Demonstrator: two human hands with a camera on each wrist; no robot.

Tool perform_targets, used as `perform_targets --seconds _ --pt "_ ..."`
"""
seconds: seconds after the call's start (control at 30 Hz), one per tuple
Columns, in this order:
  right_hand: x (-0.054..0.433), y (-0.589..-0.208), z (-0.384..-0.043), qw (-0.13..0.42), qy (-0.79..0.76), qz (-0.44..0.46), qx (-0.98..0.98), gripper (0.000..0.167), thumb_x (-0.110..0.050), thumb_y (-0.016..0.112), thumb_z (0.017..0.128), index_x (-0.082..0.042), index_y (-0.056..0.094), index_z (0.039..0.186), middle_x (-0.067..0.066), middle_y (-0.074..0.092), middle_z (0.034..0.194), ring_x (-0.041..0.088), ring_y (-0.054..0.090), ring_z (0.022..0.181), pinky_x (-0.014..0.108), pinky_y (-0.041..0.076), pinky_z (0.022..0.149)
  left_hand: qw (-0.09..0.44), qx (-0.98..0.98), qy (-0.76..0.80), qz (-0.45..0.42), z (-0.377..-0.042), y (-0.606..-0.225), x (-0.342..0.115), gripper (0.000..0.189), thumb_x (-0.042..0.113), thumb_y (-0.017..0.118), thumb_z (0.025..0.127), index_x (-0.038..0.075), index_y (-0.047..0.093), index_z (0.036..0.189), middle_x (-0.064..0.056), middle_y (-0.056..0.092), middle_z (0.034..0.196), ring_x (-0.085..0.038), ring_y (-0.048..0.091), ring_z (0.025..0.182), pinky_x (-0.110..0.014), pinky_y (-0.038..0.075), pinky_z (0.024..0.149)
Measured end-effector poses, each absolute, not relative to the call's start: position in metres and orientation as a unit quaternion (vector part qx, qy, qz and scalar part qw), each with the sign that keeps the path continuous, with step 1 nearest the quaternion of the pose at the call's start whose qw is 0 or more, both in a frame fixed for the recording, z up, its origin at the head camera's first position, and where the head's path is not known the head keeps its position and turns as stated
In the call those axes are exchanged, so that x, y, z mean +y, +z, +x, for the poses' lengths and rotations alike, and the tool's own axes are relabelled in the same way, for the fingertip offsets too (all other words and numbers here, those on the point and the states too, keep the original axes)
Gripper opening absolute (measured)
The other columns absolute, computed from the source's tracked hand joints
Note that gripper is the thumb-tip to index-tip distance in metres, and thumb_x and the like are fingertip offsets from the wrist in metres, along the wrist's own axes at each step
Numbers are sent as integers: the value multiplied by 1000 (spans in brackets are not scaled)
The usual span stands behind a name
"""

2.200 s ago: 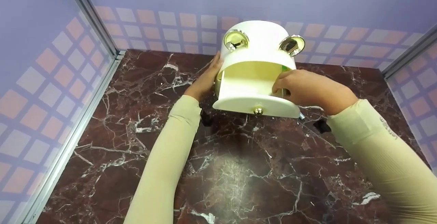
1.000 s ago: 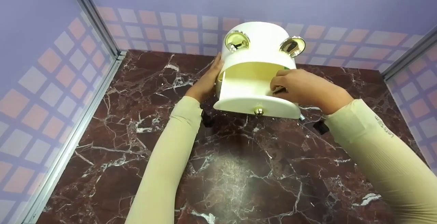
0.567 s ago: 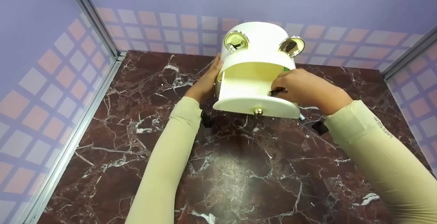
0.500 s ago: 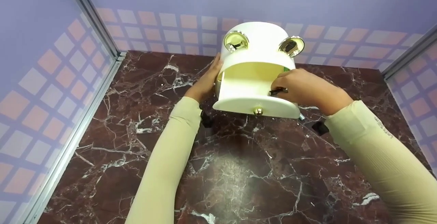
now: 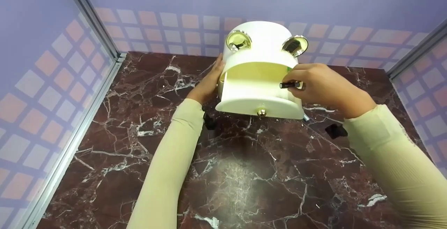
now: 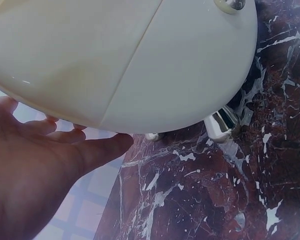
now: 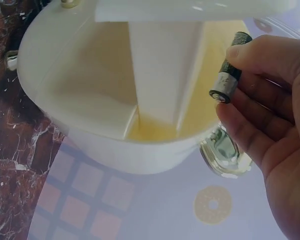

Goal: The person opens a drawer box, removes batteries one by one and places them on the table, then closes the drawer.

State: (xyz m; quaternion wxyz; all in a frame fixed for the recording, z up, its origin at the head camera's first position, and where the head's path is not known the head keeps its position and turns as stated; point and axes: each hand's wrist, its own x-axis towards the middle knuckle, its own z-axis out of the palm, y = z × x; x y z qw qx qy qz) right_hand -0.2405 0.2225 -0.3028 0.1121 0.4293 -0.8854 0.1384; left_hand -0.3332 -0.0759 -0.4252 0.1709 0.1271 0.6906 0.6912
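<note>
In the head view, a white box (image 5: 258, 45) with two round gold ears stands at the back of the table, its lower drawer (image 5: 244, 104) pulled out. My right hand (image 5: 319, 82) pinches a small dark battery (image 5: 290, 85) over the right side of the drawer. The right wrist view shows the battery's silver band and end, held between thumb and fingers. My left hand (image 5: 207, 84) rests against the box's left side. Its thumb (image 6: 107, 150) lies extended at the front edge in the left wrist view, the other fingers partly hidden behind the box.
A gold knob (image 5: 261, 112) sticks out from the drawer front. Short metal feet (image 6: 222, 125) hold the box above the dark marbled table (image 5: 244, 173). Purple panels with a checked pattern (image 5: 167, 19) enclose the back and both sides.
My right hand has risen from inside the drawer and shifted slightly right, lifting the battery, which now shows more plainly. My left hand stays at the box's side.
</note>
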Motion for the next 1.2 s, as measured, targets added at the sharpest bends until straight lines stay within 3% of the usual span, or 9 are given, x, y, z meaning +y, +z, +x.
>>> perform_targets --seconds 0.2,0.3,0.53,0.77,1.0,1.2 --pt "231 -303 -236 122 167 409 -889 23 -4 74 79 -7 73 102 5 71 94 14 63 71 31 54 61 163 698 687 116 -333 -426 -78 64 52 27 102 35 -2 156 5 -10 165 -18 -6 152 -51 8 123" --pt "237 -304 -234 123 178 382 -899 25 -8 78 79 -8 73 103 4 72 98 15 65 78 32 56 68 163 699 687 117 -332 -425 -78 64 52 27 102 35 -2 156 4 -10 165 -19 -6 152 -53 10 122" --pt "254 -305 -230 146 210 345 -903 24 -7 77 80 -12 73 103 0 72 96 9 63 81 9 48 73 162 705 680 118 -333 -424 -78 65 54 27 101 35 -3 156 5 -9 165 -19 -4 152 -51 10 122" --pt "274 -310 -228 187 226 325 -899 23 -8 79 78 -13 75 100 -2 72 90 4 59 79 10 45 74 162 693 692 123 -334 -423 -76 64 53 28 102 36 -2 156 4 -10 165 -22 -3 152 -55 14 121" --pt "290 -321 -225 185 251 288 -905 23 -9 81 77 -14 75 99 -4 71 88 3 59 78 9 44 73 172 676 707 118 -334 -421 -75 62 51 26 102 38 -4 155 5 -12 164 -23 3 151 -53 21 120" --pt "304 -342 -224 155 244 241 -926 22 -11 79 80 -13 74 101 -4 70 92 1 59 78 6 47 70 166 700 683 122 -334 -425 -76 64 55 25 101 36 -4 156 6 -11 164 -21 -6 152 -52 9 122"
